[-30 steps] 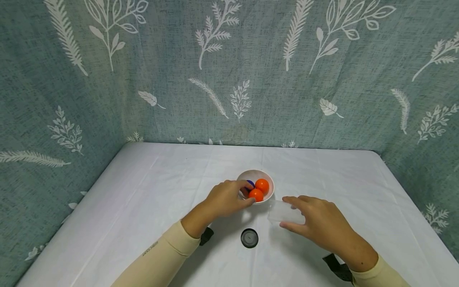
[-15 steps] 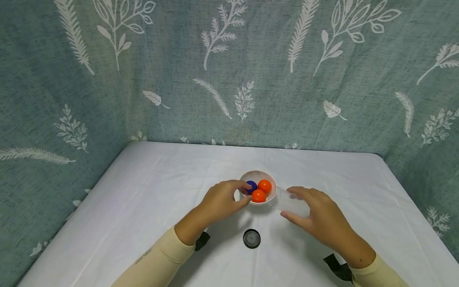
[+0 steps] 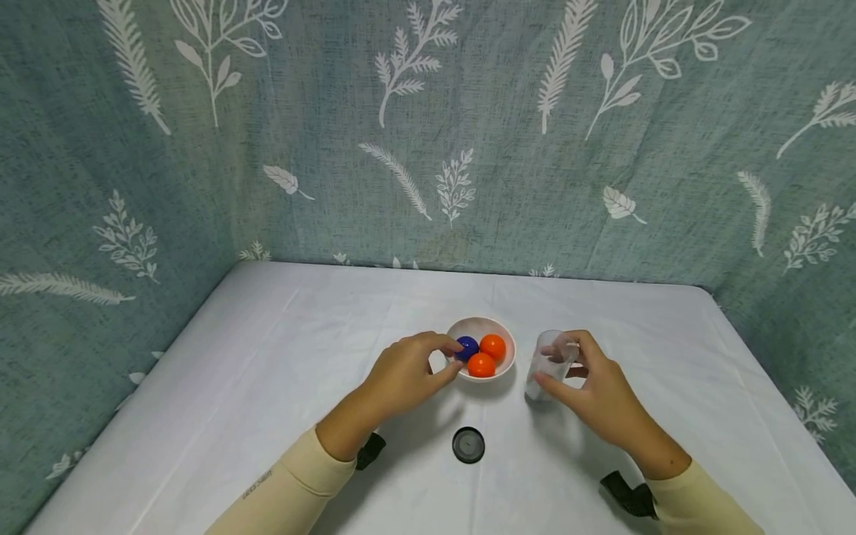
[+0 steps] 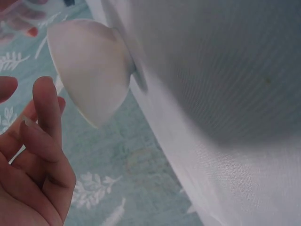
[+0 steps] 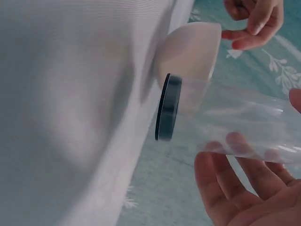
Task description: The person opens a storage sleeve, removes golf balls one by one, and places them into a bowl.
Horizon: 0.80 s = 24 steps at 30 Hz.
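A clear plastic cylinder jar (image 3: 550, 360) with a black base (image 5: 168, 108) stands upright in the grip of my right hand (image 3: 595, 390), just right of the bowl. In the right wrist view, fingers and thumb lie on both sides of its clear wall, and its base looks raised off the cloth. The white bowl (image 3: 506, 362) holds a blue ball (image 3: 467, 348) and two orange balls, one at the back (image 3: 493, 347) and one in front (image 3: 481, 365). At the bowl's left rim is my left hand (image 3: 408, 375), its fingers loosely bent and holding nothing.
A round black lid (image 3: 468, 445) lies flat on the white tablecloth (image 3: 321, 327) in front of the bowl. Behind the table hangs a green leaf-patterned curtain (image 3: 301, 111). Black straps (image 3: 628, 496) show at the wrists.
My right hand has turned the jar from lying sideways toward the bowl to upright, shifting it a little right. My left hand has drawn back slightly leftward from above the bowl, uncovering the blue ball.
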{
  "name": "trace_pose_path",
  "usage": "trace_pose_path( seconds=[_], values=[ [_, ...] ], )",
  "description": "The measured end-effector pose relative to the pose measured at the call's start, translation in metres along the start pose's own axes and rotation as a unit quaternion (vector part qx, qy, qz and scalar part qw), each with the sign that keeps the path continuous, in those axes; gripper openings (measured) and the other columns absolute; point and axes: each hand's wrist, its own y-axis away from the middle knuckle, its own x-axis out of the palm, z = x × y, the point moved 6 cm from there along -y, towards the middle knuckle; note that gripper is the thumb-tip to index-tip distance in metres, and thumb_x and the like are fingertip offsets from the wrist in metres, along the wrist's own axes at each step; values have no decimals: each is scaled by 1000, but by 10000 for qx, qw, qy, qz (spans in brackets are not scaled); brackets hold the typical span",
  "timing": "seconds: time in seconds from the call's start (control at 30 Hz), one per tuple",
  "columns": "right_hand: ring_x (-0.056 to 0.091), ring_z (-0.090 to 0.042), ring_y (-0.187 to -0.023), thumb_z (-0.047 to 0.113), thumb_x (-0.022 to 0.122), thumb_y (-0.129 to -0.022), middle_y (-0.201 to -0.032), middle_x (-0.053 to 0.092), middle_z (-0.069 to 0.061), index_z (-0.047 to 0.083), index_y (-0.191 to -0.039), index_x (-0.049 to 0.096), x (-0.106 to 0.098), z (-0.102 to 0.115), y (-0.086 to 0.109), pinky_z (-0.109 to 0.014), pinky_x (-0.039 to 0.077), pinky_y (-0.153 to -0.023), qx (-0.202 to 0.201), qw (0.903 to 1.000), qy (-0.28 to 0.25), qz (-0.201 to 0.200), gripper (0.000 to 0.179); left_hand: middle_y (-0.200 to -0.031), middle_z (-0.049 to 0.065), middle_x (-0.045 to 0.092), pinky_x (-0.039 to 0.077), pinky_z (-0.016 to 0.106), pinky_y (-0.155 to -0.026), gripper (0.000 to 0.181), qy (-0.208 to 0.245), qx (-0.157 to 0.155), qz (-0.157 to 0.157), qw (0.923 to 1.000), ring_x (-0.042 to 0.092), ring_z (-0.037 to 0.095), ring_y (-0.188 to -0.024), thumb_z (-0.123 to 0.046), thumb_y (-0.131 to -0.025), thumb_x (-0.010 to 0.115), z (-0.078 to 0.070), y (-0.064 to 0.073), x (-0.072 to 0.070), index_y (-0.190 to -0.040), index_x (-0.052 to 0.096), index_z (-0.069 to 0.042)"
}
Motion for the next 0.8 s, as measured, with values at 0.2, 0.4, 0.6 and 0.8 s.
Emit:
trace_pose_path(
  seconds=[0.2,0.4,0.6,0.8],
  values=[
    [67,-19,-110,34,74,-91,-124,70,-2,13,-118,44,5,-14,-4,-33,56,-88,393,9984,-276,296,46,-104,-6,72,45,22,-55,22,35,62,-10,10000,52,5,-59,-29,-94,68,0,2,1,-113,74,-18],
    [66,-21,-107,36,73,-92,-124,70,-7,12,-120,43,5,-24,-1,-30,56,-86,643,9961,-300,521,47,-107,-6,72,46,22,-55,22,22,79,37,10000,52,5,-59,-31,-95,67,-2,3,5,-113,74,-20],
    [65,-20,-106,37,72,-93,-121,67,-10,14,-123,42,3,-30,1,-30,56,-87,803,9946,-326,566,48,-107,-4,73,45,22,-54,21,22,137,63,9999,51,5,-59,-29,-95,67,-5,1,6,-112,74,-20],
    [63,-30,-117,37,68,-95,-135,59,-14,15,-137,40,2,-30,1,-40,55,-93,786,9922,-468,843,55,-109,-5,71,45,21,-53,23,15,114,-105,9999,54,4,-60,-31,-94,68,-4,4,3,-114,74,-19]
  ],
)
